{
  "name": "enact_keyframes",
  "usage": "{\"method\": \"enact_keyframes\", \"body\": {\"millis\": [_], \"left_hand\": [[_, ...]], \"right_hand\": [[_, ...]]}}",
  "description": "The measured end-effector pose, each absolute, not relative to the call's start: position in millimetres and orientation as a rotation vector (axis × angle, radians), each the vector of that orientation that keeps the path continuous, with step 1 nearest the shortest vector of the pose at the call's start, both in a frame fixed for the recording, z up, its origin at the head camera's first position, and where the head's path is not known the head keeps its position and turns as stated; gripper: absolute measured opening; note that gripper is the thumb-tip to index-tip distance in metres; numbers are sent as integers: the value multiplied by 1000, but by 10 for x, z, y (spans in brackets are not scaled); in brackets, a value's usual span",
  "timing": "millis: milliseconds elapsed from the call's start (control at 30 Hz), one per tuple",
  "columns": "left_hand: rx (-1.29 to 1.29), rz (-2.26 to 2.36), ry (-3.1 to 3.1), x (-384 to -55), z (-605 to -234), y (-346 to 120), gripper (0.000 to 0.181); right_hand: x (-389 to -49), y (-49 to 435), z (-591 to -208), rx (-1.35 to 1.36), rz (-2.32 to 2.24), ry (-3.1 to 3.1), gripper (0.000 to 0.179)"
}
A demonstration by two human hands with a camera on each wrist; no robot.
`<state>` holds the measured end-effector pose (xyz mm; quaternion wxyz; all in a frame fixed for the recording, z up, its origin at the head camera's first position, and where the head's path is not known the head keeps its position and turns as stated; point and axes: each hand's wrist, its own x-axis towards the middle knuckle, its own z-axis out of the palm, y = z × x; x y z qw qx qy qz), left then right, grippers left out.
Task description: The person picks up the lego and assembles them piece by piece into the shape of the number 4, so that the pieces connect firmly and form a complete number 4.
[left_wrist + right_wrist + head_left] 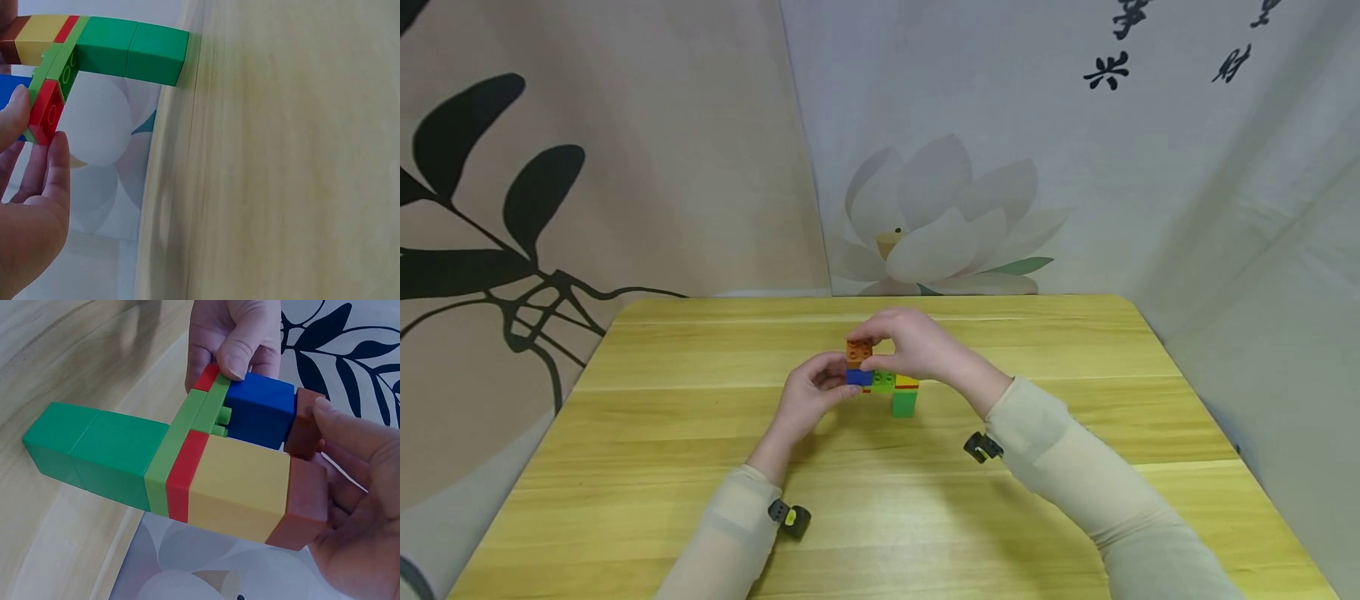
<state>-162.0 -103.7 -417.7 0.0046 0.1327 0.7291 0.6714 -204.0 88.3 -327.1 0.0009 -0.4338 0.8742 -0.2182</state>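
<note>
Toy building bricks are joined into one structure, raised off the table at an angle. Stacked green bricks (119, 440) form its leg, below light green plates (215, 397) and thin red plates (186, 478). A yellow brick (237, 484) and a blue brick (259, 403) stand side by side above these, each topped by a brown brick (305, 419). My left hand (805, 398) grips the structure's side, thumb by the blue brick and fingertips against a red plate (46, 112). My right hand (913, 343) pinches the brown brick over the blue one; some fingers are hidden.
The wooden table (887, 517) reaches back to a curtain (700, 167) printed with leaves and a lotus. Small black devices (982, 447) are strapped at both wrists.
</note>
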Motion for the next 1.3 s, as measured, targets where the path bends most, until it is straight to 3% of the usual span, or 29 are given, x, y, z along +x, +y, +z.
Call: {"method": "enact_keyframes", "body": {"millis": [1300], "left_hand": [[513,2243,2319,-1600,-4217,-993,37]], "right_hand": [[-1988,848,-3285,-1286,-628,2801,34]]}}
